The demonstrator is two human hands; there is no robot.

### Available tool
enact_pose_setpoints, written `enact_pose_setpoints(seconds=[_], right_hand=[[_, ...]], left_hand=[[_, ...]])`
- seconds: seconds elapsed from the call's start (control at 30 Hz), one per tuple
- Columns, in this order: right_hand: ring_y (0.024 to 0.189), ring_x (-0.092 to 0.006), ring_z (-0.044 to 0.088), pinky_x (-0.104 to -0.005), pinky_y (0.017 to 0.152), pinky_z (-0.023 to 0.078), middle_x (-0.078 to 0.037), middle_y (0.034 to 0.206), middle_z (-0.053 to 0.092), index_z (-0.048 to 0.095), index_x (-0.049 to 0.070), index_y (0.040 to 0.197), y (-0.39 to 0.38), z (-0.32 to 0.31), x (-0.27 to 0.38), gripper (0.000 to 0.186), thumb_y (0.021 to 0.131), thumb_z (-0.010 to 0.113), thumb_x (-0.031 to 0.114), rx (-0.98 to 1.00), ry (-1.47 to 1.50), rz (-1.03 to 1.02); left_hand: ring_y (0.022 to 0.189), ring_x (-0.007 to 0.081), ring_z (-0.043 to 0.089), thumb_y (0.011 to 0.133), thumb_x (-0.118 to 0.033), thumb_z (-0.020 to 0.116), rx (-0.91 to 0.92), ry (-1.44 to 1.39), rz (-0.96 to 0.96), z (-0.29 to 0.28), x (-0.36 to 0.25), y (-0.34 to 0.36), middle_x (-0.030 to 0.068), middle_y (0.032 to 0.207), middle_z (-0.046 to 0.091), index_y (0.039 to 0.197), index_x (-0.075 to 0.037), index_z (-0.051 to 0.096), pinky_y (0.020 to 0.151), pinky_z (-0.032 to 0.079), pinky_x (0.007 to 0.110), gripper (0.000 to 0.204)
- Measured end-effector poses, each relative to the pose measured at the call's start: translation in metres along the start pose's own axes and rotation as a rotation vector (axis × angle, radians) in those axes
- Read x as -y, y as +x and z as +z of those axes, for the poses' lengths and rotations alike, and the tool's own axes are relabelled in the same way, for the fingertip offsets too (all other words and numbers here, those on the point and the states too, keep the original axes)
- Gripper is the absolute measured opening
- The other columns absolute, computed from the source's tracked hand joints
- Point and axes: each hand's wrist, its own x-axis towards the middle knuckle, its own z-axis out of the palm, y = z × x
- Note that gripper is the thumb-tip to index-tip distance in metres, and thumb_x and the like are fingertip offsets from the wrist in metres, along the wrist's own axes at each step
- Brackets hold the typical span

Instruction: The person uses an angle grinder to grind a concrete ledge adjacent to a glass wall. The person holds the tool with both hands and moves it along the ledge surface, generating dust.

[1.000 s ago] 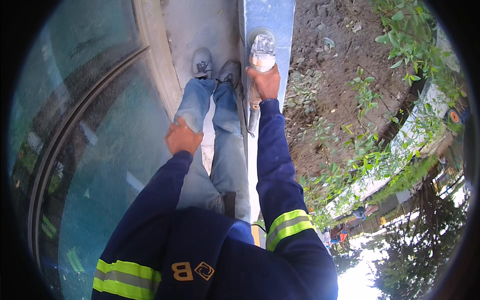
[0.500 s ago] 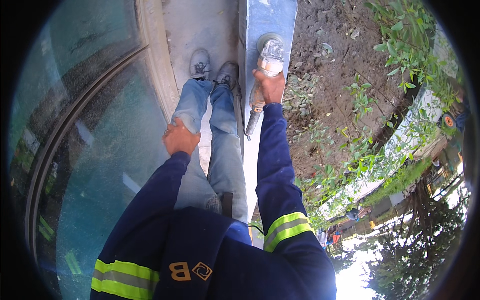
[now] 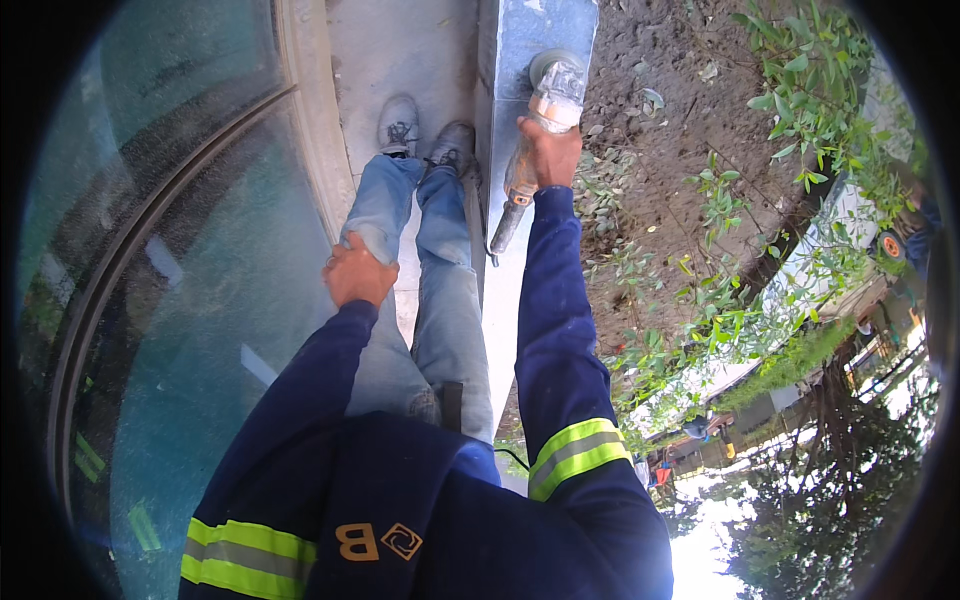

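Lettering in gold (image 3: 358, 542), a single character, sits beside a gold diamond-shaped emblem (image 3: 401, 541) on the dark navy cloth top (image 3: 450, 510) in the head view. Yellow-green and silver reflective bands (image 3: 578, 458) circle both sleeves. The right hand (image 3: 553, 155) grips an orange-and-grey angle grinder (image 3: 560, 88) coated in pale dust, its fingers wrapped around the body; any marking on that casing is too dusty and small to read. The grinder is over the top of a long blue-grey stone ledge (image 3: 512, 60), its round disc (image 3: 550, 62) down at the surface, with brown bare soil (image 3: 660, 170) to the right. The left hand (image 3: 358, 272) rests on the left knee of faded light-blue jeans (image 3: 445, 310), fingers slightly spread over the denim.
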Motion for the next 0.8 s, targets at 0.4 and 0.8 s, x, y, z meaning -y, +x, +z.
enact_pose_setpoints(seconds=[0.4,0.8], right_hand=[[0.098,-0.0273,0.078,-0.0397,0.090,0.060,-0.019,0.111,0.081,0.071,-0.006,0.120,-0.001,0.027,0.016,0.061,0.074,0.094,0.026,0.068,-0.237,0.013],[0.097,-0.0242,0.076,-0.0385,0.090,0.059,-0.015,0.112,0.080,0.072,-0.006,0.122,-0.010,0.004,0.002,0.056,0.076,0.092,0.020,0.106,-0.032,0.003]], left_hand=[[0.105,0.0420,0.075,0.074,-0.056,0.091,-0.022,-0.009,0.009,0.002,0.000,0.000,0.0246,0.119,0.071,0.137,-0.002,0.056,0.096,0.058,0.051,0.089],[0.105,0.0420,0.075,0.075,-0.055,0.091,0.000,-0.023,0.000,-0.005,0.001,0.000,0.0245,0.119,0.071,0.138,-0.003,0.056,0.095,0.058,0.051,0.089]])
